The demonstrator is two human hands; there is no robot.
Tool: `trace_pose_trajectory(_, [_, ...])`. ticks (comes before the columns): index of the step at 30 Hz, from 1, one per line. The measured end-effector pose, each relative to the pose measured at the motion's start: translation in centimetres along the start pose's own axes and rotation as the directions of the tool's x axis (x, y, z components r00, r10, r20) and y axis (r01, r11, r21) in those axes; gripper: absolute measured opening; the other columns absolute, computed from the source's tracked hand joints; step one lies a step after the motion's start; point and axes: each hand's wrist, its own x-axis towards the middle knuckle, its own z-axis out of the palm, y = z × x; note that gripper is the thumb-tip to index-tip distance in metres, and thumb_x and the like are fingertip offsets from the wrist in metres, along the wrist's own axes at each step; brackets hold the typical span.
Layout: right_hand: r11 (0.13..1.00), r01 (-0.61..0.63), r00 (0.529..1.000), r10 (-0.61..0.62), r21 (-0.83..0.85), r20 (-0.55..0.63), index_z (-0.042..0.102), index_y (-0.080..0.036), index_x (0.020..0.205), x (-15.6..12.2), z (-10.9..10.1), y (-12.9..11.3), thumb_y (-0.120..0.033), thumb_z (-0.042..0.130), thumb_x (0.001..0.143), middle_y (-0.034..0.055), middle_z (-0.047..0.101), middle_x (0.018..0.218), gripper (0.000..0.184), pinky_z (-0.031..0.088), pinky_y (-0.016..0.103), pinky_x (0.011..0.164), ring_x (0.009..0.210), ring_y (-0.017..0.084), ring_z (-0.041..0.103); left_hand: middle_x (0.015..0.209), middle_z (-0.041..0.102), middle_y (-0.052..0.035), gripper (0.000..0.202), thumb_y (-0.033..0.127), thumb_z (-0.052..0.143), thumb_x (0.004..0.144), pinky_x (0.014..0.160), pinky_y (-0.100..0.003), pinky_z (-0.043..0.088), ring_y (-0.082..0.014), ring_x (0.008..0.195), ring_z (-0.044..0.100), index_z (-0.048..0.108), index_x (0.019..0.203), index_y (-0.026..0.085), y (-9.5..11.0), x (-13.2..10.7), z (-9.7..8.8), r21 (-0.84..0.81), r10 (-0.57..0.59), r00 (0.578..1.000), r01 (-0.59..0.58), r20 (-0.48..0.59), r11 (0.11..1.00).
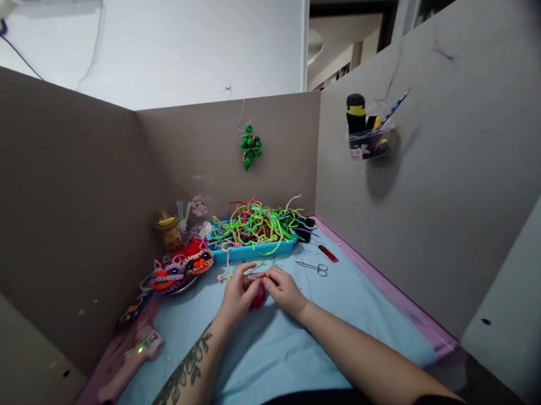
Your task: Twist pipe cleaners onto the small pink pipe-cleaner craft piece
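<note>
My left hand (239, 292) and my right hand (286, 289) meet over the middle of the blue cloth (296, 354). Between them is a small red and magenta piece (258, 299), mostly covered by my fingers, so its exact kind cannot be told. The fingers of both hands are pinched together on it. Just beyond lies a blue tray (248, 252) heaped with a tangle of pipe cleaners (259, 223) in green, red, yellow and pink. To the right of my hands, small scissors (314, 268) rest on the cloth, with a flat red item (327, 253) behind them.
At left, a metal dish (182, 286) holds fuzzy pipe-cleaner pieces (168, 277). A pink glue gun (133, 363) with a green light lies at the near left. Grey panels (416, 189) enclose the table. A green ornament (250, 146) and a clear holder (369, 143) hang from them.
</note>
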Motion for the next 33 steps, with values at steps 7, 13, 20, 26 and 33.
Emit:
trace_pose_trajectory(7, [0.996,0.059,0.998,-0.058,-0.068,0.015,0.058,-0.019,0.076,0.1,0.0,0.3,-0.021,0.040,0.090,0.0011,0.056,0.069,0.023,0.040,0.028,0.067,0.070,0.015,0.051,0.090,0.070,-0.0100,0.040,0.029,0.058,0.078,0.062,-0.027,0.050,-0.0170,0.070,0.066,0.046,0.115,0.017,0.0,-0.2,-0.1,0.068,0.037,0.999,-0.038,0.016,0.997])
trace_pose_trajectory(13, [1.000,0.023,1.000,-0.023,0.021,-0.010,0.060,-0.020,0.101,-0.2,0.0,0.6,-0.027,0.044,0.090,0.0040,0.064,0.083,0.021,0.044,0.029,0.071,0.075,0.016,0.056,0.096,0.070,-0.0103,0.044,0.030,0.063,0.075,0.074,-0.029,0.051,-0.0200,0.087,0.067,0.046,0.113,0.018,0.2,0.3,-0.4,-0.047,-0.014,0.995,0.009,-0.099,0.999])
trace_pose_trajectory(20, [0.999,-0.029,0.999,0.028,-0.034,-0.034,0.060,-0.019,0.091,-0.1,0.3,0.9,-0.022,0.043,0.089,0.0040,0.064,0.084,0.018,0.045,0.029,0.073,0.078,0.017,0.058,0.101,0.068,-0.0126,0.058,0.028,0.066,0.073,0.083,-0.032,0.049,-0.0219,0.099,0.063,0.040,0.124,0.017,-0.3,1.0,-1.2,-0.129,-0.056,0.978,0.030,-0.199,0.991])
trace_pose_trajectory(26, [0.999,-0.025,1.000,0.025,-0.038,-0.004,0.058,-0.019,0.089,-0.2,0.3,0.6,-0.024,0.038,0.092,0.0031,0.063,0.077,0.022,0.044,0.027,0.067,0.073,0.016,0.058,0.103,0.068,-0.0122,0.072,0.024,0.068,0.070,0.087,-0.032,0.047,-0.0226,0.107,0.060,0.034,0.132,0.018,-0.2,0.8,-0.6,-0.160,-0.084,0.992,0.069,-0.089,0.985])
trace_pose_trajectory(33, [0.999,0.009,1.000,-0.008,-0.044,0.012,0.058,-0.019,0.088,-0.4,0.3,0.4,-0.023,0.039,0.090,0.0035,0.063,0.077,0.019,0.044,0.026,0.066,0.072,0.016,0.059,0.089,0.071,-0.0080,0.068,0.026,0.069,0.070,0.081,-0.030,0.049,-0.0206,0.091,0.066,0.037,0.130,0.016,-0.4,0.8,-0.8,-0.162,-0.068,0.992,0.049,-0.110,0.986])
